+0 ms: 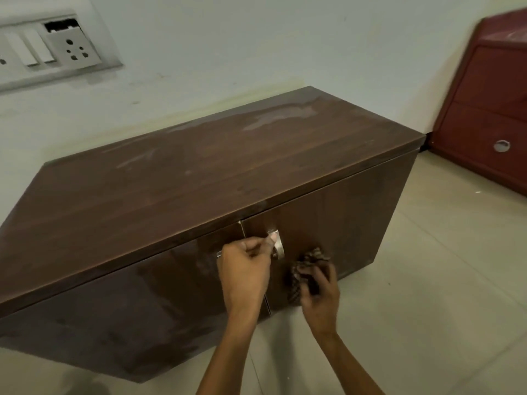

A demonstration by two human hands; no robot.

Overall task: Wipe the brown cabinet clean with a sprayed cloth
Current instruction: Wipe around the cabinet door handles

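Brown wooden low cabinet [228,172], two doors, standing on the pale tiled floor [427,280] against the white wall.

- Left hand [245,269]: fingers curled, thumb and forefinger pinching the silver metal door handle [279,245] at the seam between the doors.
- Right hand [319,292]: fingers clenched round a bunched brown-and-white checked cloth [309,265], pressing it to the front of the right-hand door, just beside the handle.
- Progress, as judged: wiping is midway. The top carries pale streaks and a smeared patch toward its far edge; whether damp or dusty cannot be told. The right door is in hand. The left door shows dull smudges and likely remains to do.
- Also present: grey wall switch-and-socket plate [42,49]; red drawer unit [484,109], well apart at right.
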